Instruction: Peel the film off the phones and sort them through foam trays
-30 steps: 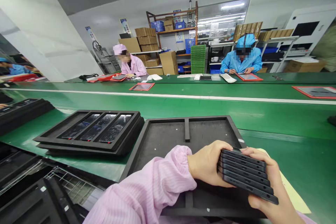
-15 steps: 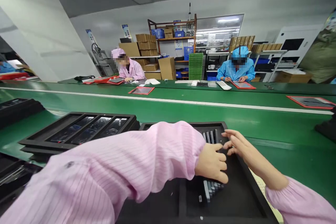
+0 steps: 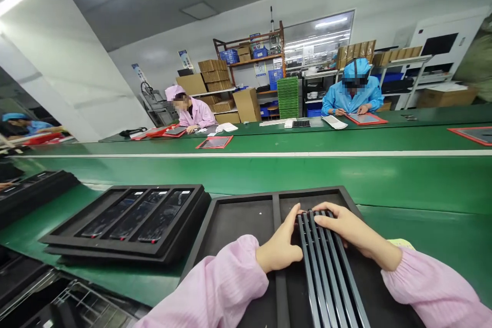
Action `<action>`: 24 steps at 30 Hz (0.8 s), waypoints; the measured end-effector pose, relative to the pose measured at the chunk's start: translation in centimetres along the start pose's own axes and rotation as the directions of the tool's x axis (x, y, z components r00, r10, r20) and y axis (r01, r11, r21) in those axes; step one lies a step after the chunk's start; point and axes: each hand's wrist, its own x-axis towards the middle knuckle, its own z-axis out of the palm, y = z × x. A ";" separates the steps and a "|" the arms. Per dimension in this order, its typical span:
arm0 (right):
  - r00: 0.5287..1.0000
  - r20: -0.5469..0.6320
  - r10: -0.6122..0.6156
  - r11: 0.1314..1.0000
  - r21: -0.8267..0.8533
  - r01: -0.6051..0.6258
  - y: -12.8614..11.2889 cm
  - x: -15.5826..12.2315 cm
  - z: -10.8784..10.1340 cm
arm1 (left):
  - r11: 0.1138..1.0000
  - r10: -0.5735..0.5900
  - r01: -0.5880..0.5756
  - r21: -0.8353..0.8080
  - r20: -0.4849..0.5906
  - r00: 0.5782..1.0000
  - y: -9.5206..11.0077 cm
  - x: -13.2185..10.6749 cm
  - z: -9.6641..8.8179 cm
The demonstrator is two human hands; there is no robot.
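Several long, thin dark slabs (image 3: 326, 266) with glossy edges stand on edge, side by side, in the right compartment of a black tray (image 3: 282, 287). They look like phone-sized panels; their faces are hidden. At the row's far left end is my left hand (image 3: 280, 246), its fingers against the outer slab and its thumb apart, pointing at the row's side. Across the far right end lies my right hand (image 3: 346, 228), thumb on top and fingers curled over. Between them the two hands clasp the row's far end.
To the left, a stack of black trays (image 3: 57, 238) holds dark phone screens (image 3: 126, 215); another stack (image 3: 38, 189) lies farther left. A wire rack (image 3: 90, 302) is at lower left. Beyond the green belt (image 3: 269, 171), two co-workers (image 3: 198, 113) (image 3: 353, 95) sit with red-edged sheets.
My left hand has drawn back from across the slabs to their left side. My right hand now rests on their far right end. The view has tilted, and the row shows more fully.
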 end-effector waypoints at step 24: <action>0.948 0.310 0.072 0.941 0.294 -0.167 1.0 -2.1 -1.3 | 0.760 -0.195 0.182 -0.623 0.048 0.980 0.5 -0.6 0.5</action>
